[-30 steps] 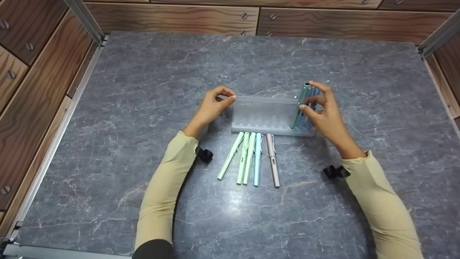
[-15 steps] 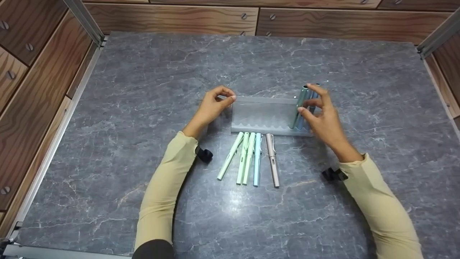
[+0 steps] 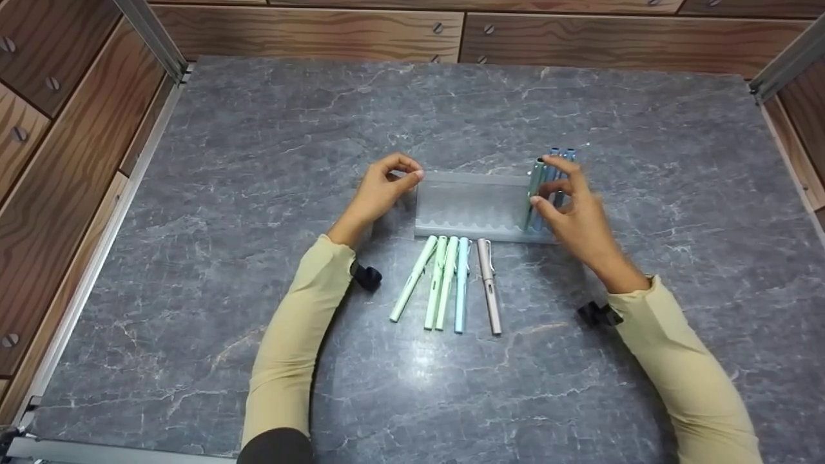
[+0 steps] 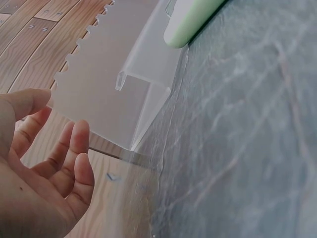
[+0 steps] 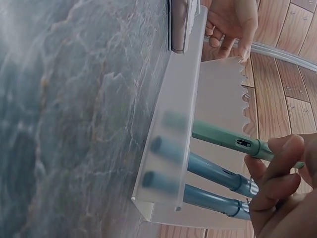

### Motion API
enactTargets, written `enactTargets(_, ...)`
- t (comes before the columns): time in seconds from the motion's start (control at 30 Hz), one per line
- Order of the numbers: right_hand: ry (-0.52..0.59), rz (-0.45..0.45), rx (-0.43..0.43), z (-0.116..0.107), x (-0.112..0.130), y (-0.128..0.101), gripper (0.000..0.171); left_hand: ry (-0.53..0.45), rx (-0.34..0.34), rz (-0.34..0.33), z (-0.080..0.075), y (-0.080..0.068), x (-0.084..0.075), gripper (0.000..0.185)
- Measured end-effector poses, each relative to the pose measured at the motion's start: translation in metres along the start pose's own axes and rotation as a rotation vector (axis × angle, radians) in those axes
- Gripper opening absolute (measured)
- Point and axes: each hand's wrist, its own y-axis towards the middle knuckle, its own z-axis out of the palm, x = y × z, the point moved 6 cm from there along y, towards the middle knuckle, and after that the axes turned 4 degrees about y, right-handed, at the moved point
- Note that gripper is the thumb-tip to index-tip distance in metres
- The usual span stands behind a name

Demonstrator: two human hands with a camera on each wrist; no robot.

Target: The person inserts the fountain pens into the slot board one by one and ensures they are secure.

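A frosted clear pen stand [image 3: 474, 200] with notched edges stands on the table. My left hand [image 3: 388, 188] pinches its upper left corner between thumb and fingers; the left wrist view shows this hand [image 4: 54, 163] at the stand's edge. Near the right end, my right hand [image 3: 577, 206] grips a dark green pen [image 3: 536, 183] by its upper part. In the right wrist view the green pen's [image 5: 218, 134] lower end sits behind the stand's front lip. Beside it two blue pens [image 5: 213, 171] stand in the rack, partly behind my right fingers in the head view.
In front of the stand lie several pale green pens [image 3: 412, 280], a light blue pen [image 3: 462, 287] and a brownish-grey pen [image 3: 490, 287]. The grey marbled table [image 3: 258, 161] is bordered by metal rails and wood-patterned panels [image 3: 309, 29].
My right hand has shifted slightly left and down with the green pen, which stands more upright. The two blue pens' tops now show more. My left hand has stayed at the corner.
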Motion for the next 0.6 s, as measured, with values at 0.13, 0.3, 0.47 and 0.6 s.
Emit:
enactTargets(0.13, -0.002, 0.019, 0.016, 0.0015, -0.0001, -0.0012, 0.057, 0.004, 0.003, -0.001, -0.0001, -0.0005, -0.0003, 0.015)
enactTargets(0.3, -0.031, 0.005, 0.0, 0.0004, 0.0029, -0.0007, 0.057, 0.012, 0.021, -0.013, 0.0, -0.0007, 0.0006, 0.015)
enactTargets(0.47, -0.13, -0.022, -0.037, -0.003, 0.0048, 0.0017, 0.056, 0.008, 0.024, -0.021, 0.0, -0.001, 0.001, 0.015)
enactTargets(0.6, -0.199, -0.022, -0.049, -0.0045, 0.0029, 0.0036, 0.056, 0.004, 0.018, -0.022, 0.0002, -0.0011, 0.001, 0.015)
